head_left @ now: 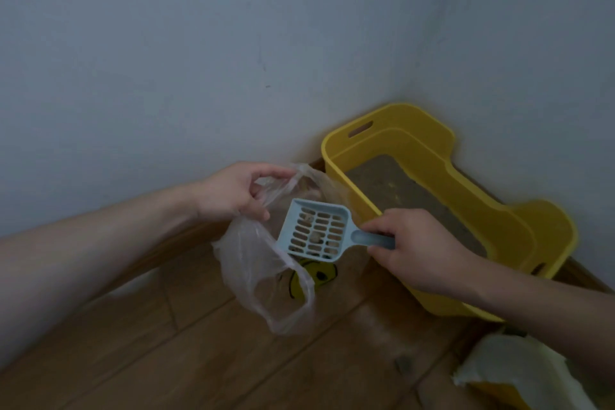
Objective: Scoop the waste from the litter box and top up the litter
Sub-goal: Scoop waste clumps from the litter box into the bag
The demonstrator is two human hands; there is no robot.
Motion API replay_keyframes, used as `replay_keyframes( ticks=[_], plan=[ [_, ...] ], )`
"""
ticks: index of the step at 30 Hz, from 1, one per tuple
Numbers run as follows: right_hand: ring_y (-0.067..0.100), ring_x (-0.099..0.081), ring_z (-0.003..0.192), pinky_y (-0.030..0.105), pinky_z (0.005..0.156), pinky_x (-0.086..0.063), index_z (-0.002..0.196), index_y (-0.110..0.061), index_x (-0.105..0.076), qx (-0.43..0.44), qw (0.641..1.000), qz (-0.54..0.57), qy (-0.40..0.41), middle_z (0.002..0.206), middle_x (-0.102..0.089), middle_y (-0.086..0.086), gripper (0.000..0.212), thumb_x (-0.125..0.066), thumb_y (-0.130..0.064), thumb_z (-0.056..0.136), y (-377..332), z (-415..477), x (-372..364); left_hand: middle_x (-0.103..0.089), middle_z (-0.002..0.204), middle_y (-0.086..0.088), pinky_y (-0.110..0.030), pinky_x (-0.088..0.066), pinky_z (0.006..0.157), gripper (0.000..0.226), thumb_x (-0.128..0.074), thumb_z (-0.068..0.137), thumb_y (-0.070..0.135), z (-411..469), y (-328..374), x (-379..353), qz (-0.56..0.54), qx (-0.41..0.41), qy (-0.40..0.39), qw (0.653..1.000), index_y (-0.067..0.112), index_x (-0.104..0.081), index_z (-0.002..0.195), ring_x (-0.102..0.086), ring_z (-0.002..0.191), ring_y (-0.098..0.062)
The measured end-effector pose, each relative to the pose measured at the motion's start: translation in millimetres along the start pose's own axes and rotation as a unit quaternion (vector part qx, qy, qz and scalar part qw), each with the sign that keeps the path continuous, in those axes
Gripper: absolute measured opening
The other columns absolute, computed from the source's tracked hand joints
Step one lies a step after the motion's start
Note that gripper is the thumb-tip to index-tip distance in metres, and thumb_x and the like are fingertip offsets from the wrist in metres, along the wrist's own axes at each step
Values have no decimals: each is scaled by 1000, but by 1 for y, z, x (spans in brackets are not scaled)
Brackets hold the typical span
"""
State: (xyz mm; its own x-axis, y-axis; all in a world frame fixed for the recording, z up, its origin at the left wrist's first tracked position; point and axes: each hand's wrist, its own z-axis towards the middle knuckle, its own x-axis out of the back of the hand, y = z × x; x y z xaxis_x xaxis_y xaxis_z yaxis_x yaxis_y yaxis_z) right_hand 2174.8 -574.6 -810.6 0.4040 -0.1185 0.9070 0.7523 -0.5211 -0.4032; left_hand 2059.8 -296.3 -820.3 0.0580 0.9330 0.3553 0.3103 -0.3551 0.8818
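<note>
A yellow litter box (492, 206) stands in the room's corner, with brownish litter (416, 200) inside. My right hand (416, 250) grips the handle of a light-blue slotted scoop (316, 233) that carries a few small clumps. The scoop hovers over the mouth of a clear plastic bag (259, 270) printed with a yellow smiley face. My left hand (233, 190) pinches the bag's upper edge and holds it up, left of the box.
White walls meet behind the box. The floor (199, 359) is wooden planks with a wooden skirting along the walls. A torn-open white and yellow bag (512, 373) sits at the bottom right, near my right forearm.
</note>
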Motion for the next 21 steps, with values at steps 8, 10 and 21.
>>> replay_keyframes(
  ticks=[8,10,21],
  plan=[
    [19,-61,88,27,69,-46,119,-20,-65,112,988,-106,-25,103,-57,-1,29,-55,-21,92,-35,11,-32,-50,55,4,-17,-37,47,77,-57,75,-27,-25,-6,3,1,16,9,1000,31,-54,125,-47,50,-7],
    [22,-63,88,29,68,-52,125,-16,-61,145,978,-144,-34,111,-58,3,34,-57,-17,92,-40,11,-44,-50,61,-3,-20,-40,49,77,-60,74,-24,-30,-7,7,-5,24,18,1000,27,-54,130,-49,55,-13],
    [20,-59,65,28,48,-51,109,-5,-67,220,951,-214,39,88,-60,6,29,-71,-11,81,-32,11,-50,-54,80,-25,-41,-39,67,78,-65,62,-4,-33,-10,14,-9,37,31,999,37,-57,129,-51,72,-29]
  ],
)
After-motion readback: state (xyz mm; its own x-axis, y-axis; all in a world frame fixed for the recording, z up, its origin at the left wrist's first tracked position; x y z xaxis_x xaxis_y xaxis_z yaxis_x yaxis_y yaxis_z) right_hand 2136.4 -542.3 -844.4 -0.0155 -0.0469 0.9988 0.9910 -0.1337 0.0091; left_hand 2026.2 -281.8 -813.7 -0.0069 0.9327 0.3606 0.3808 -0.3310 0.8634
